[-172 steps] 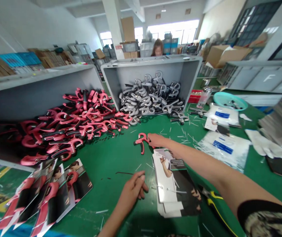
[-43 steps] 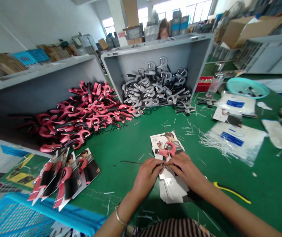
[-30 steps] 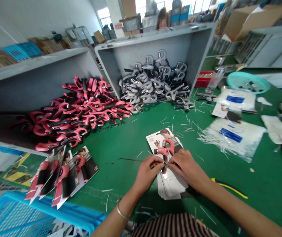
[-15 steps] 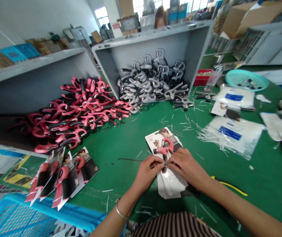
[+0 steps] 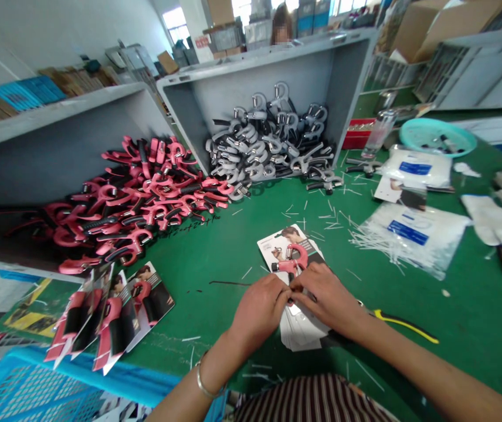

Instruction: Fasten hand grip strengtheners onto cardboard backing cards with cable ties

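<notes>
A pink hand grip tool (image 5: 298, 255) with a spring lies on a printed card (image 5: 269, 245), on top of a fanned stack of cards (image 5: 299, 334). My left hand (image 5: 262, 305) and my right hand (image 5: 325, 296) meet over the tool's lower handles, fingertips pinched together. Whatever is between the fingertips is too small and hidden to name. Yellow-handled pliers (image 5: 404, 326) lie right of my right forearm. Several carded pink grips (image 5: 112, 328) stand at the left.
Grey bins hold pink grips (image 5: 145, 193) and grey grips (image 5: 268, 140). White ties (image 5: 378, 243) spill from a plastic bag (image 5: 427, 237) on the green table (image 5: 216, 252). A blue crate (image 5: 26, 381), teal plate (image 5: 438, 136) and white glove (image 5: 492, 220) lie around. A person (image 5: 281, 26) is beyond.
My left hand has rolled over, its back now more upward, and both hands have closed in over the tool's handles, covering more of them. The view has shifted slightly.
</notes>
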Demonstrator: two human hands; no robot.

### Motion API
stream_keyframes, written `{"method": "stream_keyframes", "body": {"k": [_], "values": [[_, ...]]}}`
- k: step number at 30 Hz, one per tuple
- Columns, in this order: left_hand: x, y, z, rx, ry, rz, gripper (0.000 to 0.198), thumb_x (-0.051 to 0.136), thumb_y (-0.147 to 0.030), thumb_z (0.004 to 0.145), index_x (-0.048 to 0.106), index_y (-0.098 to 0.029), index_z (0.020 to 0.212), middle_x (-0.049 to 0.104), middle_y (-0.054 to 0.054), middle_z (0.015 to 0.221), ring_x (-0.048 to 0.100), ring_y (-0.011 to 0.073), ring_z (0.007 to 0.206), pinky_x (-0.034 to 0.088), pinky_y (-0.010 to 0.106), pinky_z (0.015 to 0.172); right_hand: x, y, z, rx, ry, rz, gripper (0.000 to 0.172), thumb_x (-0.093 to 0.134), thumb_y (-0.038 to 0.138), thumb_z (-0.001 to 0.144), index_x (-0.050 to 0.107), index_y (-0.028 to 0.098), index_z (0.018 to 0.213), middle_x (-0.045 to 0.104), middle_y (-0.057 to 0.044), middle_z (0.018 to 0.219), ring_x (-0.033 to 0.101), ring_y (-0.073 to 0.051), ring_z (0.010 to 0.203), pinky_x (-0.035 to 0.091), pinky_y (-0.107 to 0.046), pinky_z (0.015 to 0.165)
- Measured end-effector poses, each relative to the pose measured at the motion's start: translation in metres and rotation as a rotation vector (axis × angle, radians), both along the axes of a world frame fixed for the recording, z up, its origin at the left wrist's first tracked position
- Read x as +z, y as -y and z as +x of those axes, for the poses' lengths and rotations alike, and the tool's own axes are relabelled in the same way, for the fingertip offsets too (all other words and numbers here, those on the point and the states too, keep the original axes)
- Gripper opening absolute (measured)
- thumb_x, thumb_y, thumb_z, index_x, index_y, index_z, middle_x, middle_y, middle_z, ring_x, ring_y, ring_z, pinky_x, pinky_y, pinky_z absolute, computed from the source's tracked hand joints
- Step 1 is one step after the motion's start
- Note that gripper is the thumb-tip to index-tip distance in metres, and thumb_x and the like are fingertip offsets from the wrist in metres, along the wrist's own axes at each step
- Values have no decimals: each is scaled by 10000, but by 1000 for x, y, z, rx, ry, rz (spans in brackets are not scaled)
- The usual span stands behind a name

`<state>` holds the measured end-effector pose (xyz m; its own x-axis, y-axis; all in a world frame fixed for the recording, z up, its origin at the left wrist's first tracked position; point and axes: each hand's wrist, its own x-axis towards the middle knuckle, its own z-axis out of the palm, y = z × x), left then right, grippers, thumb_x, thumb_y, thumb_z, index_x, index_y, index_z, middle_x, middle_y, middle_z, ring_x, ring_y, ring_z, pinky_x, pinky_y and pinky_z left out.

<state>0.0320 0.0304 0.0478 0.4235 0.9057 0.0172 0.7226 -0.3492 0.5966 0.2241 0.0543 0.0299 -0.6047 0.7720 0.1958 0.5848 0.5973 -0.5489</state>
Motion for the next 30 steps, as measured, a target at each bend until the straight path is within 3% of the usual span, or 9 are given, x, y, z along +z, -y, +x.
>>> {"method": "stream_keyframes", "body": {"k": [4, 7, 9, 10, 13, 17, 21, 24, 30], "values": [[5, 3, 2, 62, 14, 51, 216, 462, -215, 960, 581, -185, 782, 593, 40, 816, 560, 193, 814, 425, 314, 756, -1, 0, 1, 24, -2, 8, 161, 525, 291, 973, 653, 213, 915, 649, -53, 899, 498, -220, 892, 358, -360, 827], [-1, 10, 4, 111, 102, 19, 221, 457, -221, 966, 581, -192, 785, 608, 45, 833, 571, 195, 834, 451, 325, 783, -7, 0, 3, -1, -40, -12, 135, 561, 287, 953, 654, 218, 883, 647, -48, 893, 506, -220, 900, 362, -364, 838], [-13, 16, 6, 131, 174, 39, 93, 513, -227, 943, 598, -197, 917, 634, 64, 952, 585, 210, 943, 469, 355, 871, -11, 1, 3, -44, -108, -28, 115, 578, 291, 942, 646, 214, 893, 656, -47, 895, 519, -220, 900, 368, -370, 845], [-21, 19, 7, 144, 200, 71, 132, 569, -234, 913, 588, -196, 1039, 633, 86, 1064, 573, 230, 1044, 461, 387, 940, -13, 1, 2, -65, -154, -37, 114, 576, 290, 942, 641, 213, 889, 661, -41, 886, 529, -216, 892, 371, -372, 850], [-45, 24, 9, 218, 198, 190, 527, 680, -239, 834, 459, -165, 1306, 486, 176, 1388, 437, 300, 1308, 378, 496, 1090, -14, 1, -3, -108, -293, -73, 120, 563, 273, 946, 635, 221, 865, 686, -27, 908, 567, -208, 918, 375, -380, 885], [-65, 24, 3, 344, 138, 246, 212, 554, -216, 917, 584, -188, 1124, 515, 162, 1372, 460, 300, 1311, 396, 527, 1076, -18, 5, -1, -193, -412, -117, 111, 574, 247, 924, 641, 229, 837, 694, -36, 1022, 567, -225, 1040, 368, -401, 934], [-65, 23, -3, 357, 126, 244, 166, 542, -223, 925, 616, -207, 1073, 583, 135, 1308, 502, 294, 1269, 393, 519, 1072, -29, 14, 5, -311, -429, -145, 162, 559, 261, 931, 624, 230, 786, 696, -38, 931, 563, -237, 1013, 372, -417, 927], [-60, 20, -3, 387, 182, 130, 181, 542, -248, 926, 596, -189, 1088, 598, 144, 1275, 532, 287, 1231, 397, 511, 1060, -35, 19, 4, -321, -347, -75, 122, 569, 256, 928, 643, 237, 832, 700, -39, 950, 555, -249, 1013, 345, -448, 935], [-53, 6, 15, 509, 314, -75, 474, 652, -258, 816, 468, -164, 1242, 557, 139, 1230, 545, 273, 1181, 419, 466, 1029, -34, 22, -6, -279, -328, -29, 135, 565, 240, 931, 639, 232, 818, 700, -43, 923, 547, -249, 985, 350, -446, 909]]}}
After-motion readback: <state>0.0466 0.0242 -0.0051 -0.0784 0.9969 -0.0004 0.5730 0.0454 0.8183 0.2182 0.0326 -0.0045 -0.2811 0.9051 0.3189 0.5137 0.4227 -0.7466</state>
